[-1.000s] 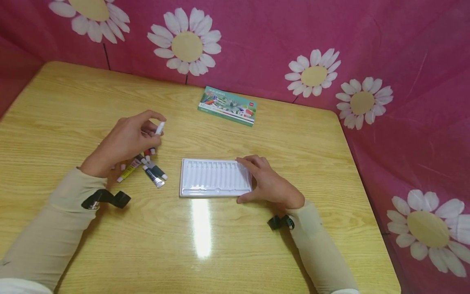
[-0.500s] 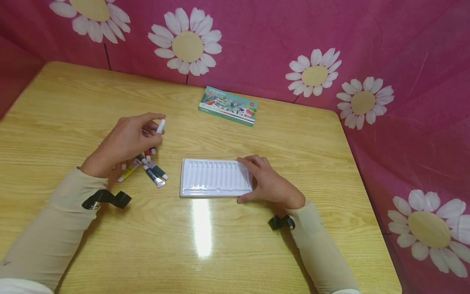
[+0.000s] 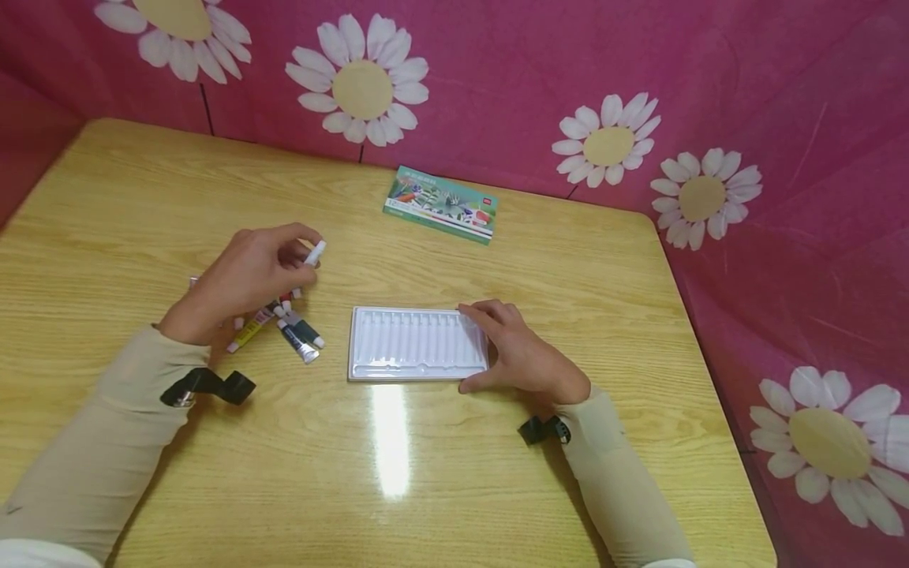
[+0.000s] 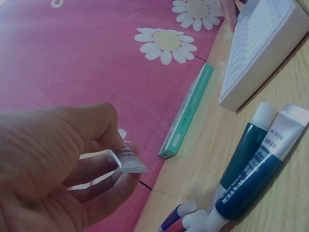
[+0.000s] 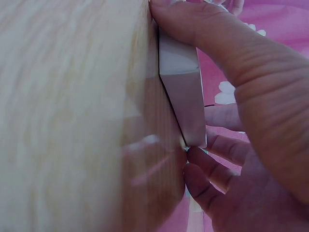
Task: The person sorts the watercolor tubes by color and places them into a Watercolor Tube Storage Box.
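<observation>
My left hand pinches a small white-and-silver paint tube between thumb and fingers, above the table. In the left wrist view the tube's flat crimped end points outward. Under and beside this hand lie several loose paint tubes: a yellow one, a dark blue one and others partly hidden by the hand. My right hand holds the right end of a white plastic tray, thumb at the near edge and fingers at the far edge. The tray lies flat, with its row of narrow grooves facing up.
A green illustrated paint box lies near the table's back edge. The wooden table meets a pink flowered cloth behind and to the right. Black straps with cameras sit on both wrists.
My left hand has dipped slightly and shifted a little right, and the tube in it now leans more to the right. The right hand and tray have stayed still.
</observation>
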{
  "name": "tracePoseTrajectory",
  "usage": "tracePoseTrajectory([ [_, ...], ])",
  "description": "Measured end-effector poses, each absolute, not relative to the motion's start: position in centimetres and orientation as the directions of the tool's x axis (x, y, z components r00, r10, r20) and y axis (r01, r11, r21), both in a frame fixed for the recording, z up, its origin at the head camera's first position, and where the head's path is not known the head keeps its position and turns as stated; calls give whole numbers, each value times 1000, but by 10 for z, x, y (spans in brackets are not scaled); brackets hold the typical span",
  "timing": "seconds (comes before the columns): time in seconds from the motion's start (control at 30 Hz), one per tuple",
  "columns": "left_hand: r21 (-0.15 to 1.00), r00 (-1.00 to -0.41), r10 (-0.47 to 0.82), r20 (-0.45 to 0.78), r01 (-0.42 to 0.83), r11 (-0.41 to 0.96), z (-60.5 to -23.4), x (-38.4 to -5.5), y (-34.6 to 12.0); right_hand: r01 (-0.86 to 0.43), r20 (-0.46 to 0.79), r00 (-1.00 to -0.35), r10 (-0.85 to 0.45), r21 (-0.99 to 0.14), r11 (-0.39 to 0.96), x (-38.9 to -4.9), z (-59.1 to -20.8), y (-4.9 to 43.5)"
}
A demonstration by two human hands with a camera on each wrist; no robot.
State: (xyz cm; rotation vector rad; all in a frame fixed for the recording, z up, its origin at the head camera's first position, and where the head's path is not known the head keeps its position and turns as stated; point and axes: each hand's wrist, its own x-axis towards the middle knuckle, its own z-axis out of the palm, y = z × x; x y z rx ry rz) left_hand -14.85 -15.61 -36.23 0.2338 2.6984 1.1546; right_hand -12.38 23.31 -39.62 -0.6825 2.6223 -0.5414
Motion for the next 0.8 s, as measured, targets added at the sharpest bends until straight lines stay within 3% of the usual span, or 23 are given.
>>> tracePoseTrajectory([
  [0.8,758,-932,349,-101,155,633,-376,-141,-122,-366,-268,-813,-517,-456,812,-124,-396,234],
])
